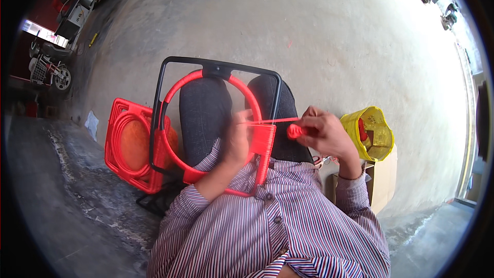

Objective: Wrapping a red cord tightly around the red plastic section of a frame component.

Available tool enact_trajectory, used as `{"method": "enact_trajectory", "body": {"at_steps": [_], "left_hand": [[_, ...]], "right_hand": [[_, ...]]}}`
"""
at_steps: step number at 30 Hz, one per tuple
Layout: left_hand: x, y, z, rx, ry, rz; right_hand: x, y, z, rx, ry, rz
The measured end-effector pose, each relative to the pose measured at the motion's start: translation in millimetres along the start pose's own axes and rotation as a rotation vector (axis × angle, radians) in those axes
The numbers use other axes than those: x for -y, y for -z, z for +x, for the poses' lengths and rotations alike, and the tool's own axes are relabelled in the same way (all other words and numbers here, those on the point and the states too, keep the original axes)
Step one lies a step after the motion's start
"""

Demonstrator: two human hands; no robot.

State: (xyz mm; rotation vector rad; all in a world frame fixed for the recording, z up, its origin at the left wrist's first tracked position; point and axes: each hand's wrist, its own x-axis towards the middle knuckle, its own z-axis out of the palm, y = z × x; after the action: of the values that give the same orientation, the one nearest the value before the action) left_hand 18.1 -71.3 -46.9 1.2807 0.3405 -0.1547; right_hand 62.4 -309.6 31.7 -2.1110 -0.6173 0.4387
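A black frame (279, 92) with a round ring (175, 88) inside rests across my lap. Red strip winds over the ring and part of the outer frame, and a wide band of side-by-side wraps (263, 141) covers the right side. My left hand (237, 136) is at the ring's right inner side, by these wraps; its fingers are blurred. A red strip (280, 120) stretches taut from there to my right hand (327, 131). My right hand is closed on a small red bundle of strip (295, 132), to the right of the frame.
Red-wrapped frames (114, 123) are stacked beside my left leg. At my right, a yellow bag (383, 141) with red material inside stands by a cardboard box (386, 177); scissors (320, 161) lie close by. Motorbikes (54, 69) and a red vehicle (85, 0) are parked far left.
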Motion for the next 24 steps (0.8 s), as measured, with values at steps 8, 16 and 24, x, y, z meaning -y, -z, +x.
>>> {"method": "enact_trajectory", "body": {"at_steps": [8, 16, 24], "left_hand": [[-15.0, -9.8, 3.5, 0.091, 0.340, -0.399], [-17.0, -3.8, -4.3, -0.118, -0.004, -0.002], [-22.4, -7.8, -19.5, -0.027, -0.654, 0.541]], "right_hand": [[-6.3, -49.5, 34.2, 0.004, -0.064, 0.503], [-13.3, -47.7, 34.0, -0.406, -0.014, 0.397], [1.6, -69.2, 48.1, -0.287, 0.328, 0.236]]}}
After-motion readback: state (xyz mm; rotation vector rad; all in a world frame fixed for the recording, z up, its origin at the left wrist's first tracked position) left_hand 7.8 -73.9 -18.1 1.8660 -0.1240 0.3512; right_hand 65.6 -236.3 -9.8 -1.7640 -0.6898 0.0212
